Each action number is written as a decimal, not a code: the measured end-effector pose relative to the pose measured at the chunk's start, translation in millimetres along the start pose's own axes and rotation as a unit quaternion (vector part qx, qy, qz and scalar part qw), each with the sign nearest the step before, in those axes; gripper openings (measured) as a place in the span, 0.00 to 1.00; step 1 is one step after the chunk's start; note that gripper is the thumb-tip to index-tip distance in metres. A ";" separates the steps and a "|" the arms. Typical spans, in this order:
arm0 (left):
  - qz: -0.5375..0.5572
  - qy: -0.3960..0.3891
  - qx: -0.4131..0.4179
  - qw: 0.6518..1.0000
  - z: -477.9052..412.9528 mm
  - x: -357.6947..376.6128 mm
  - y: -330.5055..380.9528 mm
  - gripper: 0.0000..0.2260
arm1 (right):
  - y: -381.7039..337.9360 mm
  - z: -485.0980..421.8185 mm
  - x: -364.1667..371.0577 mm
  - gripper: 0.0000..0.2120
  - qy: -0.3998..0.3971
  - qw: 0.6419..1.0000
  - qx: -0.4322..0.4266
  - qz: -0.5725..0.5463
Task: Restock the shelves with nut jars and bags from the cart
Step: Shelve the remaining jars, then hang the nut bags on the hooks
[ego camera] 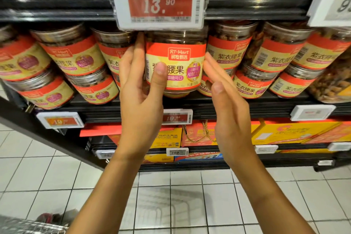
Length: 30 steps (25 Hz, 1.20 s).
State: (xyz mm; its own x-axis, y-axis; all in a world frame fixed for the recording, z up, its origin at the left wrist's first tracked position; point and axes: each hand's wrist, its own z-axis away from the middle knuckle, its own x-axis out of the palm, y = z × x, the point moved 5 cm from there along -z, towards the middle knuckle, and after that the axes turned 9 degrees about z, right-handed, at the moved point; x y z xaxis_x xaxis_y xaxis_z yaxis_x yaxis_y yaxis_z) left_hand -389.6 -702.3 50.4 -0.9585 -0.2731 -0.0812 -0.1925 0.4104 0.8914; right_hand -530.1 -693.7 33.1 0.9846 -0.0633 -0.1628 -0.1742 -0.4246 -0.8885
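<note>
The left grip [140, 85] wraps a cashew jar [176, 53], with the thumb pressed across the front label and the fingers curled round the jar's left side. The right grip [228, 100] is spread flat with straight fingers, its fingertips just beside the jar's right edge; I cannot tell whether they touch it. The jar stands upright, its base at the front of the shelf [247, 108], between neighbouring jars [226, 57] of the same red and yellow label, which are stacked in two layers on both sides. A price tag [159, 2] reading 13.90 hangs just above the jar's lid. Yellow and red gift boxes [284, 133] fill the shelf below, over a white tiled floor [171, 186]
</note>
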 end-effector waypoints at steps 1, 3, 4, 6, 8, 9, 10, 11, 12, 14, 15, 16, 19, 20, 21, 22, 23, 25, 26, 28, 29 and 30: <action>-0.002 0.003 0.011 1.000 2.5 -1.2 0.6 0.22 | -3.3 1.4 2.4 0.23 -0.006 1.000 -0.008 -0.011; 0.025 -0.006 0.009 1.000 5.5 0.6 0.3 0.23 | -6.1 0.8 7.8 0.22 -0.021 0.999 -0.009 -0.050; 0.039 -0.009 0.009 0.999 6.8 1.8 -1.1 0.24 | -6.6 1.0 9.6 0.21 -0.022 0.998 -0.012 -0.064; 0.065 -0.009 0.016 0.998 10.5 1.3 -2.8 0.24 | -8.2 5.8 10.5 0.20 -0.009 0.997 -0.026 -0.077; 0.103 -0.005 0.020 0.994 14.4 0.4 -6.0 0.25 | -6.0 11.5 9.6 0.21 0.003 0.995 -0.038 -0.091; 0.119 -0.004 0.024 0.993 15.2 0.5 -7.5 0.25 | -5.9 13.4 8.4 0.22 0.003 0.995 -0.044 -0.093; 0.127 -0.006 0.029 0.991 15.6 1.5 -8.3 0.26 | -5.2 11.5 8.4 0.22 0.003 0.995 -0.054 -0.087; 0.130 -0.006 0.035 0.991 15.3 2.3 -10.0 0.26 | -5.2 10.7 8.5 0.22 -0.001 0.995 -0.063 -0.076; 0.127 -0.004 0.040 0.991 13.9 3.1 -10.2 0.25 | -6.0 8.4 9.1 0.23 -0.006 0.995 -0.074 -0.064; 0.107 0.004 0.068 0.992 11.2 4.1 -12.7 0.25 | -5.0 4.7 8.9 0.23 -0.003 0.994 -0.096 -0.047; 0.089 0.008 0.080 0.993 9.9 5.1 -14.9 0.25 | -3.7 2.2 8.9 0.22 0.001 0.994 -0.107 -0.039; 0.068 0.007 0.083 0.994 7.7 6.8 -15.9 0.26 | -1.6 -1.3 8.5 0.22 0.004 0.993 -0.114 -0.032; -0.039 -0.012 0.066 0.997 3.1 14.4 -24.2 0.27 | 10.5 -17.3 6.3 0.23 0.020 0.996 -0.085 0.023; -0.103 -0.017 0.077 0.992 3.8 16.3 -26.5 0.27 | 15.8 -22.1 5.5 0.23 0.022 0.995 -0.068 0.063; -0.146 -0.018 0.087 0.985 4.7 16.5 -29.7 0.28 | 22.3 -25.1 5.1 0.23 0.019 0.994 -0.045 0.099; -0.158 -0.016 0.091 0.983 6.9 15.1 -31.2 0.28 | 27.6 -25.2 4.8 0.23 0.021 0.992 -0.025 0.123; -0.146 -0.015 0.096 0.984 9.8 12.4 -31.5 0.28 | 30.0 -22.8 4.1 0.22 0.033 0.990 -0.015 0.134; -0.131 -0.013 0.148 0.980 18.1 7.0 -31.1 0.26 | 25.4 -14.9 2.8 0.21 0.080 0.986 -0.040 0.143; -0.140 -0.020 0.165 0.976 22.9 6.5 -31.2 0.25 | 21.2 -11.1 3.5 0.20 0.096 0.981 -0.065 0.153; -0.159 -0.049 0.142 0.976 24.5 9.6 -36.0 0.24 | 16.9 -10.1 6.7 0.17 0.099 0.975 -0.088 0.179; -0.167 -0.057 0.115 0.977 20.7 12.1 -38.7 0.24 | 17.4 -12.9 8.1 0.17 0.094 0.974 -0.080 0.189; -0.172 -0.062 0.092 0.979 16.5 14.2 -40.6 0.25 | 18.2 -16.4 9.8 0.17 0.085 0.975 -0.067 0.196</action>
State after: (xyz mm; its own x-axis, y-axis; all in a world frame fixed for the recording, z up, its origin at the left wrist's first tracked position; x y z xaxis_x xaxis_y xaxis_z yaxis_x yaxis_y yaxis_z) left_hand -398.9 -708.4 5.7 -0.8459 -0.3201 -0.4267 -0.5327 0.4650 0.7071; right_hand -523.4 -716.9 22.4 0.8329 -0.3888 -0.3937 -0.5448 -0.4518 -0.7065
